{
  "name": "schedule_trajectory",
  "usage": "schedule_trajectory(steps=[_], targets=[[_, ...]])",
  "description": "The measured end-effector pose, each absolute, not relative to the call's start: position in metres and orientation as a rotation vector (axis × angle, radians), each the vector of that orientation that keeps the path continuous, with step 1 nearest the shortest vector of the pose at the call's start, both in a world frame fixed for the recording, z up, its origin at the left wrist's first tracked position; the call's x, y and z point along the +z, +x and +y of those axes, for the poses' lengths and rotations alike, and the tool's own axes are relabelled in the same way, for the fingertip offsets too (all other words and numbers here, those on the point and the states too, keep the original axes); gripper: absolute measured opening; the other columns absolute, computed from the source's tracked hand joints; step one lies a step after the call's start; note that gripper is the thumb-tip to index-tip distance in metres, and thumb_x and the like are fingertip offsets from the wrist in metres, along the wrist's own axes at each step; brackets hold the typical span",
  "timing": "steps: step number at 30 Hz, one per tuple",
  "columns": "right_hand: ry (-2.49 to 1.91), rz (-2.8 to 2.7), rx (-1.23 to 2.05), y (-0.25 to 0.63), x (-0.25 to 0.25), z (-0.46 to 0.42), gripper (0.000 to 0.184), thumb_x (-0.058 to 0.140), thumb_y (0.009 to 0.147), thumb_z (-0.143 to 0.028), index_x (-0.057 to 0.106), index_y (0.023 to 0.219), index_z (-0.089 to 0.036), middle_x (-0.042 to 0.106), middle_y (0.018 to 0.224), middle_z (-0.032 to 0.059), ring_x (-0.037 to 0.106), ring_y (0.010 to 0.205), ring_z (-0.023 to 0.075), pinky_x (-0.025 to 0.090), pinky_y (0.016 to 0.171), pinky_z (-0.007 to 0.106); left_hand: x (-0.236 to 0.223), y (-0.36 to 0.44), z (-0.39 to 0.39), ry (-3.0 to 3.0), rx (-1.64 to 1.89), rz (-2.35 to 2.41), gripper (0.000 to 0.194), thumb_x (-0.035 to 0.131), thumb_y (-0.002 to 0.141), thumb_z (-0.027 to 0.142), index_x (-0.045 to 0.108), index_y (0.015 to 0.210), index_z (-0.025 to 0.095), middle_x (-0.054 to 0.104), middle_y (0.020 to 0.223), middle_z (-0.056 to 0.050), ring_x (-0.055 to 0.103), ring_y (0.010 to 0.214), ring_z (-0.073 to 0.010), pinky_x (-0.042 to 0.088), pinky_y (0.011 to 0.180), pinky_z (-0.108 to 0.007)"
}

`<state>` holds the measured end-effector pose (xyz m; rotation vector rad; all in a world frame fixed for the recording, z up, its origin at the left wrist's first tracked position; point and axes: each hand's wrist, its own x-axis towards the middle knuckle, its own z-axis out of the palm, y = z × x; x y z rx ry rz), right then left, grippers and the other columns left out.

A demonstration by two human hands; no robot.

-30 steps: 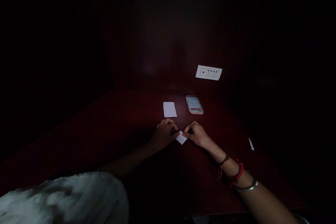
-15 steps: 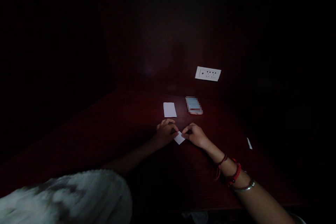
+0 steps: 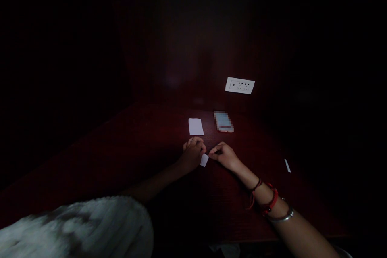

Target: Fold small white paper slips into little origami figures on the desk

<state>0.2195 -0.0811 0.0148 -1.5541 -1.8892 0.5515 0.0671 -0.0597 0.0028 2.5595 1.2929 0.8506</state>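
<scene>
A small white piece of paper (image 3: 204,160) is at the middle of the dark red table (image 3: 121,145). My left hand (image 3: 193,154) is closed on its left side, fingers curled, and covers part of it. Close by on the right, my right hand (image 3: 224,156) has thumb and forefinger pinched together at the paper's right corner. Whether those fingertips grip the corner or hold something else is too small to tell. Just beyond my left hand lies a larger white sheet of paper (image 3: 196,127), flat on the table.
A phone (image 3: 224,122), its screen blurred out, lies right of the larger sheet. On the back wall sits a white socket panel (image 3: 240,85). A thin white paper strip (image 3: 287,165) rests toward the right. The surroundings are very dark.
The small paper has turned and shifted slightly left, with less of it showing. My left hand's fingers have curled in over it, while my right hand has hardly moved.
</scene>
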Motion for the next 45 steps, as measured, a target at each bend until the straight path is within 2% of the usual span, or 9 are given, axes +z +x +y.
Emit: schedule_trajectory(steps=[5,7,11,18,25,28,32,37,45], targets=[[-1.540,-1.880,0.529,0.219,0.014,-0.080,0.013,0.059,0.061,-0.025,0.065,0.069,-0.016,0.052,0.074,0.0029,0.048,0.069,0.0125,0.038,0.065,0.023,0.006,0.065,-0.058,2.540,0.930,1.319,0.009,0.040,0.078,0.018,0.049,0.078,0.019,0.043,0.098,-0.002,0.038,0.096,-0.0173,0.030,0.077,-0.033],[-1.541,-1.887,0.508,0.220,0.013,-0.080,0.015,0.060,0.060,-0.026,0.064,0.070,-0.016,0.051,0.075,0.0028,0.048,0.070,0.0125,0.038,0.066,0.023,0.006,0.060,-0.057,2.550,0.883,1.315,0.010,0.045,0.076,0.026,0.049,0.084,0.022,0.042,0.100,-0.002,0.036,0.099,-0.0193,0.029,0.078,-0.036],[-1.536,-1.936,0.505,0.221,0.013,-0.082,0.012,0.061,0.060,-0.025,0.064,0.068,-0.017,0.049,0.074,0.0024,0.047,0.069,0.0121,0.038,0.065,0.024,0.002,0.054,-0.057,2.620,0.694,1.237,0.016,0.053,0.070,0.035,0.050,0.082,0.024,0.041,0.103,-0.002,0.034,0.101,-0.0230,0.028,0.077,-0.041],[-1.514,-1.936,0.479,0.222,0.014,-0.082,0.011,0.059,0.062,-0.022,0.062,0.071,-0.016,0.049,0.072,0.0017,0.046,0.067,0.0116,0.037,0.065,0.024,0.003,0.059,-0.054,2.587,0.899,1.177,0.007,0.048,0.075,0.028,0.050,0.076,0.021,0.043,0.102,-0.001,0.035,0.101,-0.0208,0.027,0.081,-0.039],[-1.379,-1.925,0.501,0.223,0.015,-0.079,0.012,0.052,0.069,-0.024,0.059,0.067,-0.015,0.049,0.065,0.0003,0.045,0.061,0.0098,0.037,0.059,0.022,0.015,0.058,-0.055,2.506,1.164,0.943,0.003,0.046,0.076,0.021,0.048,0.077,0.019,0.045,0.095,-0.001,0.039,0.097,-0.0156,0.029,0.084,-0.029],[-1.304,-1.894,0.416,0.220,0.021,-0.083,0.010,0.051,0.070,-0.022,0.058,0.068,-0.015,0.049,0.065,0.0003,0.045,0.061,0.0097,0.036,0.057,0.021,0.019,0.059,-0.056,2.451,1.167,0.997,0.002,0.045,0.076,0.018,0.046,0.078,0.018,0.048,0.085,0.000,0.044,0.086,-0.0144,0.033,0.079,-0.028],[-1.247,-1.889,0.310,0.219,0.027,-0.088,0.008,0.050,0.069,-0.017,0.058,0.069,-0.017,0.050,0.067,0.0010,0.045,0.061,0.0100,0.036,0.057,0.021,0.020,0.059,-0.056,2.377,1.176,1.046,0.018,0.046,0.075,0.017,0.043,0.093,0.020,0.051,0.085,0.001,0.047,0.082,-0.0140,0.035,0.074,-0.027],[-1.237,-1.926,0.208,0.220,0.031,-0.092,0.008,0.050,0.069,-0.015,0.058,0.067,-0.017,0.050,0.067,0.0008,0.046,0.063,0.0110,0.035,0.058,0.022,0.022,0.059,-0.059,2.511,1.118,0.989,0.010,0.042,0.078,0.022,0.051,0.078,0.020,0.053,0.084,0.001,0.046,0.085,-0.0149,0.034,0.077,-0.028],[-1.171,-1.996,0.165,0.220,0.037,-0.097,0.010,0.045,0.073,-0.015,0.054,0.070,-0.017,0.049,0.071,0.0010,0.046,0.069,0.0114,0.035,0.064,0.022,0.021,0.059,-0.062,2.533,1.165,0.978,0.008,0.044,0.077,0.020,0.052,0.077,0.019,0.047,0.086,-0.001,0.044,0.088,-0.0153,0.033,0.080,-0.030]])
